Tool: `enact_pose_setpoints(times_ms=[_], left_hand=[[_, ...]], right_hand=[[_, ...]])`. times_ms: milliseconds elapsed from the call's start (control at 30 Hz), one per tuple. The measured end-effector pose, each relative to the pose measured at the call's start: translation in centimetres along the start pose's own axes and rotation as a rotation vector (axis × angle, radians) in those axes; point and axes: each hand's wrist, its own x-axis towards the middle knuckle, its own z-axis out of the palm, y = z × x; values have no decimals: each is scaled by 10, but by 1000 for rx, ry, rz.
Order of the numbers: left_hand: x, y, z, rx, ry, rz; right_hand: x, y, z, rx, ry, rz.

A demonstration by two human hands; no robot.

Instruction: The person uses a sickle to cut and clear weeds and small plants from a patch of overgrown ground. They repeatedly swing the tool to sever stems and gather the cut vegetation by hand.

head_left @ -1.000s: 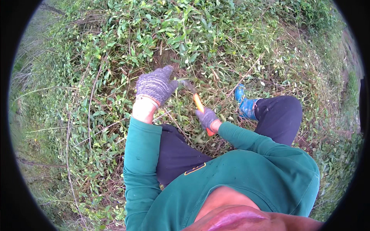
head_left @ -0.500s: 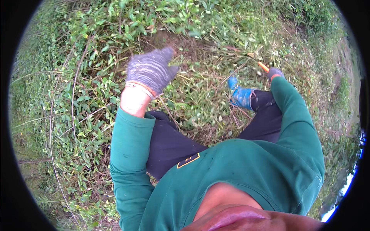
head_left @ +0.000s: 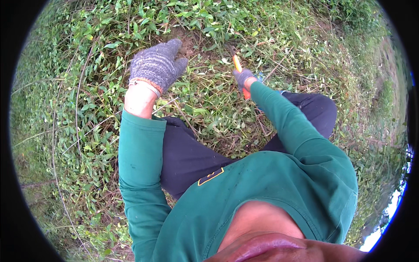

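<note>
One tool is in the right hand, which wraps its orange handle, by the weeds. It looks stiff and light; hold it by that handle. The left hand is near dirt; I can't tell if it grips anything.

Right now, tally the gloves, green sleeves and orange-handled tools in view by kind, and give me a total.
Left glove and right glove: 2
Left sleeve and right sleeve: 2
Tool, in the right hand: 1
Total: 5
</note>
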Motion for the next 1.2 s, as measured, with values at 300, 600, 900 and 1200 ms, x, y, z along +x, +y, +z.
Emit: enact_pose_setpoints(times_ms=[300, 600, 900, 1200], left_hand=[[-14, -13, 2, 35, 240, 27], [-17, -30, 10, -18, 363, -27], [-2, -30, 12, -9, 385, -50], [-14, -22, 10, -16, 319, -28]], right_hand=[[-216, 56, -73, 55, -431, 180], [-180, -58, -26, -347, -275, -740], [-73, -107, 50, -769, -472, -701], [-38, -52, -26, -999, -106, -650]])
